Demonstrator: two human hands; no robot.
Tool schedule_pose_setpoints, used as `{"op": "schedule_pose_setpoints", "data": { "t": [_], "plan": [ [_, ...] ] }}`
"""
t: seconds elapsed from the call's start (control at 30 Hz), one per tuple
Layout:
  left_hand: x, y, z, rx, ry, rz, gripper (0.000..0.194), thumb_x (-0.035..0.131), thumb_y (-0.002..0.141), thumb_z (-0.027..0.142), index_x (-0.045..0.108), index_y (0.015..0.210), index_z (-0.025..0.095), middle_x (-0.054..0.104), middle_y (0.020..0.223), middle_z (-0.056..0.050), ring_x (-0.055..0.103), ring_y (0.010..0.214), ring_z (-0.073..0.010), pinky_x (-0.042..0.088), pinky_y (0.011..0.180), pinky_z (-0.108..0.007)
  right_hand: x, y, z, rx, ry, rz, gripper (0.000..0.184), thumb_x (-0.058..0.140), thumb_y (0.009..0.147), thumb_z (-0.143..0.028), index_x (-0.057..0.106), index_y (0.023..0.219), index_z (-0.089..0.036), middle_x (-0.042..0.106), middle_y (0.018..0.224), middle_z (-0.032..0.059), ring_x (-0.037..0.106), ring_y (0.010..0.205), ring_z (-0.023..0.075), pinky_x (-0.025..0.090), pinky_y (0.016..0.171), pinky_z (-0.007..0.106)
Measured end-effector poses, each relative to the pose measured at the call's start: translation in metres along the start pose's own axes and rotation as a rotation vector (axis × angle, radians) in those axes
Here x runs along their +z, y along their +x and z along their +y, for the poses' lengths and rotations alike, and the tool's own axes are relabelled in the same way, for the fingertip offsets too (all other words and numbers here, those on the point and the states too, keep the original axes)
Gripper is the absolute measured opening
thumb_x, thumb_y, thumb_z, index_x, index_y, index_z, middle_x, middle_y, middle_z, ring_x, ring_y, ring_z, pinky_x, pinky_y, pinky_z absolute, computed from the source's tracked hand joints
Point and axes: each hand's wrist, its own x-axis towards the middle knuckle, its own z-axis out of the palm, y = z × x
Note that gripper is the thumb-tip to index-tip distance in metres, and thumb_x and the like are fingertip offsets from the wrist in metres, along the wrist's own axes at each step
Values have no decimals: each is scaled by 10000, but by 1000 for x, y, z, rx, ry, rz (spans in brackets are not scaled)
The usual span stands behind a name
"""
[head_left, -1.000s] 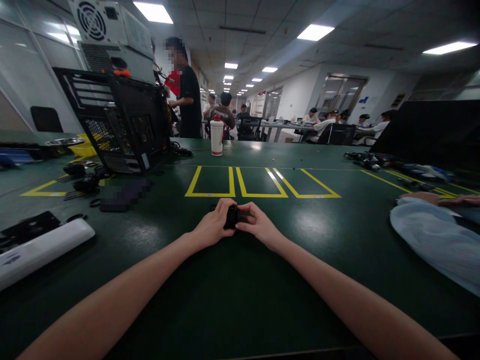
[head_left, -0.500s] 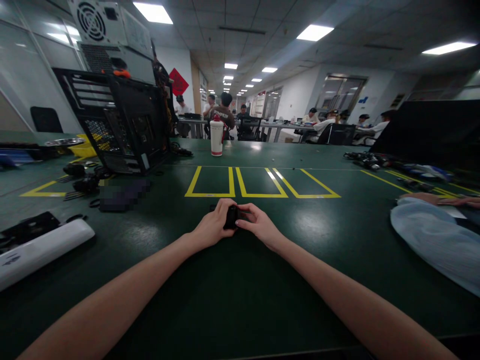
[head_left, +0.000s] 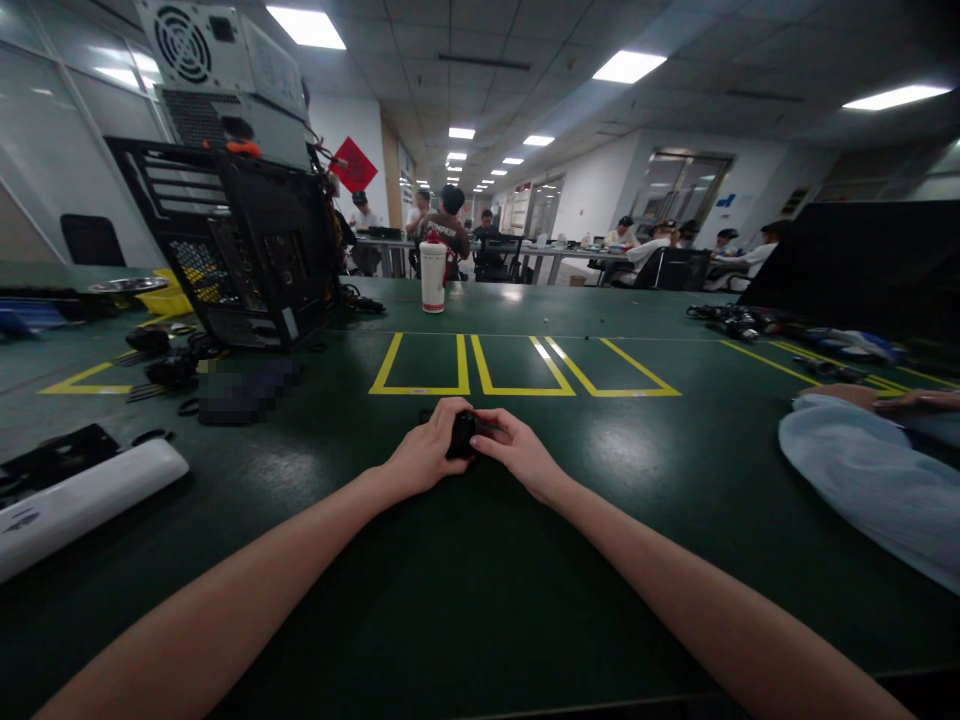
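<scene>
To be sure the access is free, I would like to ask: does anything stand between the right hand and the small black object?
Nothing visible stands between the right hand and the small black object: the fingertips are right beside it, though exact contact is unclear. The left hand grips it from the other side.

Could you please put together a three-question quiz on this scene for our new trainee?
1. Which of the wearer's hands is wrapped over the small black object?

2. What stands beyond the three yellow tape outlines?
A. a silver laptop
B. a white cup
C. a green bottle

3. True or false: the black computer case stands below the grey metal box with the round fan grille.

Key:
1. The left hand; the right hand is at the object's right side.
2. B.
3. True.
</scene>
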Motion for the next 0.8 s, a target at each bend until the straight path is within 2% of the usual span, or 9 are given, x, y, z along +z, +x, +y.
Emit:
{"op": "schedule_pose_setpoints", "data": {
  "t": [0.17,0.33,0.47,0.67,0.8],
  "plan": [
    [-1,-1,0,-25,-12,-30,665,598,654,200,212,1192,257,381,1180,-57,524,944,-225,452,777,-394,0,-2,0,-31,5,-51,378,656,607,-144,470,928,-216,508,1031,7,522,979,157,400,897,353],
    [2,0,-1,-47,7,-11,613,595,668,234,244,1171,246,432,1110,-46,546,903,-229,454,754,-383,1,-2,-1,-24,-17,6,253,599,686,-234,489,913,-211,519,995,19,546,920,157,435,832,351],
    [0,0,1,-38,13,-15,613,599,663,233,246,1164,239,433,1096,-44,556,870,-223,463,724,-371,0,-1,-3,-3,8,2,341,610,667,-197,473,979,-219,531,1017,25,538,958,165,419,862,369],
    [-2,-1,0,-44,-8,-33,627,605,645,216,255,1163,254,413,1123,-45,542,905,-222,456,741,-375,1,-3,-5,-27,68,-77,373,654,604,-125,466,912,-219,525,1027,5,510,1018,161,398,914,353],
    [-1,-1,0,-48,-9,-28,628,601,653,235,247,1172,252,414,1126,-48,541,908,-222,458,738,-376,1,-4,-4,-29,28,-39,274,622,661,-196,481,895,-218,532,1007,12,519,999,174,429,866,362]
  ]
}}
